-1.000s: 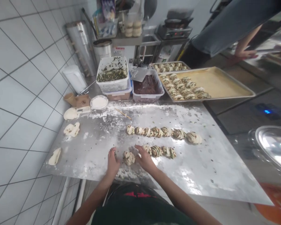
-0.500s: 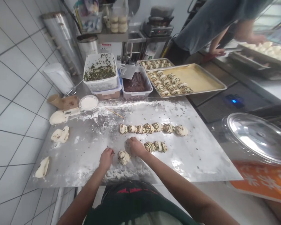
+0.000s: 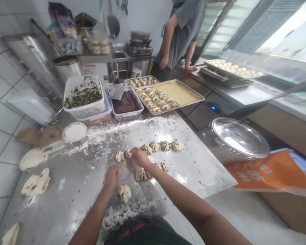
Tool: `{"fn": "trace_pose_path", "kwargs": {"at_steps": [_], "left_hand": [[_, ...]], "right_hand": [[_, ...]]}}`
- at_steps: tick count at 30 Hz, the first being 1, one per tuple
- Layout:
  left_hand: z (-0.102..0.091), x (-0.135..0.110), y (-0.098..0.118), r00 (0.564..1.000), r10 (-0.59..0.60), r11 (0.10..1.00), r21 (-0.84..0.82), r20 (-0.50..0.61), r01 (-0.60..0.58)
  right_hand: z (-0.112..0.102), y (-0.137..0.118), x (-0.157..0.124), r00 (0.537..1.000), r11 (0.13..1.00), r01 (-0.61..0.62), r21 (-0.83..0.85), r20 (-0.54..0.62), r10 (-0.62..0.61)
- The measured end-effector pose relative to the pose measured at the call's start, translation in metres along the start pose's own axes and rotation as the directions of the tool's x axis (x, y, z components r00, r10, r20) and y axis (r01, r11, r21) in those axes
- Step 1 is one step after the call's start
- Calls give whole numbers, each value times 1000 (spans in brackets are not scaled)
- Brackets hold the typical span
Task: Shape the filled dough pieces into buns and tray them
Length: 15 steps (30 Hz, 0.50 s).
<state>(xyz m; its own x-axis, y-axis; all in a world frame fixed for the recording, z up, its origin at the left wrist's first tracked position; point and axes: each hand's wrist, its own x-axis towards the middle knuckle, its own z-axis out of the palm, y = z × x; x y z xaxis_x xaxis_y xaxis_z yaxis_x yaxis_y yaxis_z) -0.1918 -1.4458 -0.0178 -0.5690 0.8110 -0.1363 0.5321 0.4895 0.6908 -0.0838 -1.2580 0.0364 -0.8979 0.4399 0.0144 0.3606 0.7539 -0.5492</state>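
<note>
On the floured steel table (image 3: 209, 170) lie two rows of twisted dough rolls with green filling. My right hand (image 3: 139, 157) reaches to the far row (image 3: 165, 145), its fingers curled down over one roll near that row's left end. The near row (image 3: 141, 174) lies just under my right forearm. My left hand (image 3: 112, 177) rests knuckles-up on the table with fingers curled under; what they hold is hidden. A single roll (image 3: 124, 193) sits just right of and below it.
Behind the table stand a tub of green filling (image 3: 83, 97), a tub of dark paste (image 3: 127, 103) and a baking tray (image 3: 183, 93) with several rolls. A flour bowl (image 3: 74, 132) and dough lumps (image 3: 35, 183) lie left. A metal lid (image 3: 239, 136) and an orange bag (image 3: 267, 173) are right. Another person (image 3: 183, 34) stands at the far counter.
My right hand has moved from the left end of the near row up to the far row. My left hand stays beside the single roll. The view has swung upward and right.
</note>
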Motion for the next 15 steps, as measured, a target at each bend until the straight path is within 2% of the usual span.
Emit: {"fn": "trace_pose_path", "kwargs": {"at_steps": [3,4,6,8,10,15], "left_hand": [[8,1,12,997,-1,998,55,73,-3],[11,1,17,995,2,997,72,99,-9],[15,2,25,990,6,996,88,144,-19],[17,3,31,984,-5,997,79,180,-9],[17,4,34,978,-17,997,72,209,2],[15,6,37,964,-59,992,122,259,28]], "right_hand": [[-41,46,30,958,949,-286,-131,-14,286],[-50,60,39,933,920,-355,-165,-9,359],[-59,82,57,903,886,-419,-200,6,429],[-55,90,75,899,883,-421,-209,31,436],[-42,86,95,912,899,-386,-207,62,405],[0,46,143,963,964,-220,-146,126,239]]}}
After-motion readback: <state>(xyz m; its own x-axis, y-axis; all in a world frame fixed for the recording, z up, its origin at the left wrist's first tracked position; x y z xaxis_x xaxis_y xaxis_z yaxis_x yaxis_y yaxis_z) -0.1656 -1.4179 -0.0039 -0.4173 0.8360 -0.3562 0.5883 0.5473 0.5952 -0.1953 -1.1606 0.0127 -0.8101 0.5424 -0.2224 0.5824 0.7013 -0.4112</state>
